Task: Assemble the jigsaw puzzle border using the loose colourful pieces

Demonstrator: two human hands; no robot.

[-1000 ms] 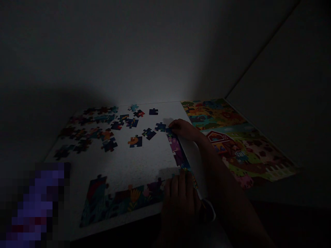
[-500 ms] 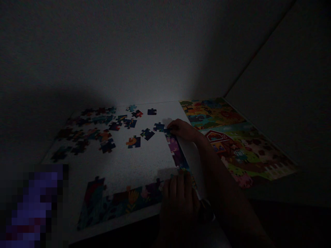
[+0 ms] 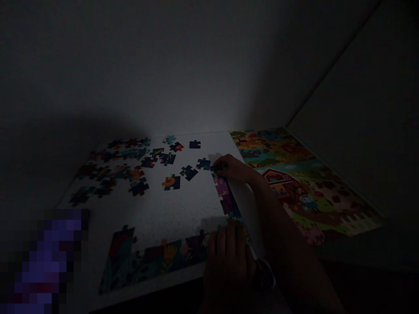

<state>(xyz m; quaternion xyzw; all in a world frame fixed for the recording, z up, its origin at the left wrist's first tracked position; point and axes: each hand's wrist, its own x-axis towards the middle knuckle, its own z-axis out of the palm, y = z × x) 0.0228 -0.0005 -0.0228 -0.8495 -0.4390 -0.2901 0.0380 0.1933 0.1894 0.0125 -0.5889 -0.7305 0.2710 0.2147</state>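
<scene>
My right hand [image 3: 234, 169] is closed in a pinch at the top of a joined strip of jigsaw pieces [image 3: 222, 189], its fingertips on a dark puzzle piece [image 3: 214, 168]. That piece is partly covered, and the dim light hides how it fits. Lower down, my left hand [image 3: 227, 255] lies flat, fingers stretched over the near right corner of the joined pieces. From that corner a bottom row [image 3: 170, 255] runs left to a taller end section. Just left of my right fingertips lies a loose blue piece [image 3: 203, 164].
Several loose pieces [image 3: 137, 174] are scattered at the left and back of the white board [image 3: 183, 205]. A colourful farm and animal picture [image 3: 294, 183] lies at the right. Behind rises a wall [image 3: 183, 78]; a pixelated purple patch [image 3: 49, 261] covers the lower left.
The whole view has shifted slightly, so things appear a little lower and to the right. Both hands keep practically the same places on the puzzle.
</scene>
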